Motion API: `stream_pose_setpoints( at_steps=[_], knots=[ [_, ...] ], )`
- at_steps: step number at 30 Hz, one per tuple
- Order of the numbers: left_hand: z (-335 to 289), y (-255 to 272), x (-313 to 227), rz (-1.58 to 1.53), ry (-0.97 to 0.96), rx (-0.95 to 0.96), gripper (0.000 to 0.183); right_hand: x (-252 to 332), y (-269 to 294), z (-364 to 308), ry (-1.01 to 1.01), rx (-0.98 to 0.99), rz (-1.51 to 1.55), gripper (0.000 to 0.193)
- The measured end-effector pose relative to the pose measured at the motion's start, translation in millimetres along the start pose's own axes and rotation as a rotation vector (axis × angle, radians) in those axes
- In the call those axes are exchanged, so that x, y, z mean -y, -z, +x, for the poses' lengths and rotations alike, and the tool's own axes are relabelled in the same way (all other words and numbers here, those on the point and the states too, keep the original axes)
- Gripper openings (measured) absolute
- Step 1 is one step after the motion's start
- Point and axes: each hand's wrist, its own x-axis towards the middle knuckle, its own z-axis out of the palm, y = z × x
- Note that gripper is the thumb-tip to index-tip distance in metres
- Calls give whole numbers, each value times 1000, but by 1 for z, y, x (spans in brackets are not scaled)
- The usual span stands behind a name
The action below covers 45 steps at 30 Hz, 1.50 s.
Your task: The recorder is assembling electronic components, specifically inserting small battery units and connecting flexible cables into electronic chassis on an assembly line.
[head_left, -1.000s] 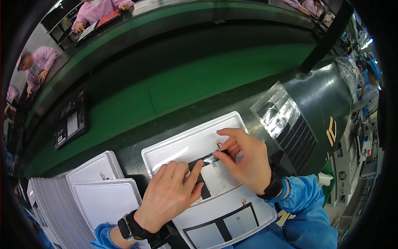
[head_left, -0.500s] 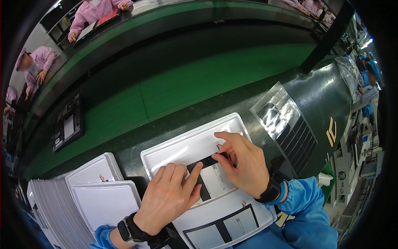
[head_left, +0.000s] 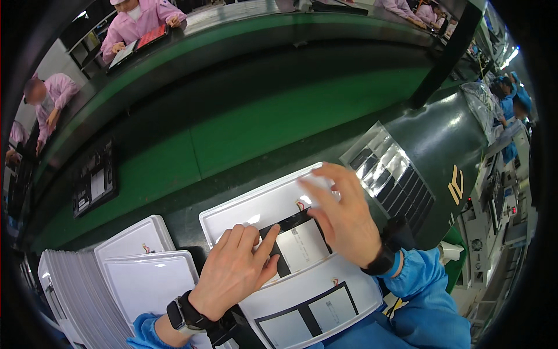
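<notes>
Nearest: white tray (head_left: 311, 285) with a second battery (head_left: 283, 331) in it, pale panels split by a black band, dark border. Left hand (head_left: 232, 264) just beyond, fingers loosely bent, gripping nothing; index fingertip down on the main battery's far edge. Right hand (head_left: 351, 218) over that battery's right end, thumb and fingers well apart, nothing visible in it, index blurred. Main battery (head_left: 301, 247) lies flat in the next tray (head_left: 241, 213): pale silvery panel, small printed marks, dark border, glossy black strip along the far edge, coloured wires (head_left: 300, 205) beside that strip. Its left part is hidden by the hand. Off left, tray stack (head_left: 72, 291). Right, on the dark desk (head_left: 444, 125): clear sheet (head_left: 395, 174) with black strips. Farther: green belt (head_left: 279, 104), black case (head_left: 99, 180) on it; co-worker (head_left: 139, 26) in pink beyond.
</notes>
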Motion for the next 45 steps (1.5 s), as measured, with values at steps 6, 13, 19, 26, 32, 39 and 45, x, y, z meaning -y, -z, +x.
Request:
stream_pose_setpoints(
  at_steps=[6, 13, 19, 26, 32, 39, 45],
  knots=[
    [1, 0, 0, -5, -10, -13, 54, 9, 16, -32, 160, 291, -203, 60],
    [-2, -1, 0, 39, -41, -49, 57, -36, 62, -49, 57, 89, 37, 57],
    [-2, 0, -4, 61, -17, -21, 58, -144, 83, -37, -334, -89, -245, 82],
    [1, -1, -6, 121, -51, 6, 57, -186, 75, -26, -421, -93, -249, 94],
    [30, 26, -29, 82, -155, -41, 45, -184, 76, -23, -300, 12, 299, 31],
    [113, 22, -99, -38, -354, -429, 43, -136, 106, -26, -194, 97, 761, 25],
    [147, 7, -99, -186, -137, -306, 43, -124, 110, -32, -87, 125, 953, 22]
  ],
)
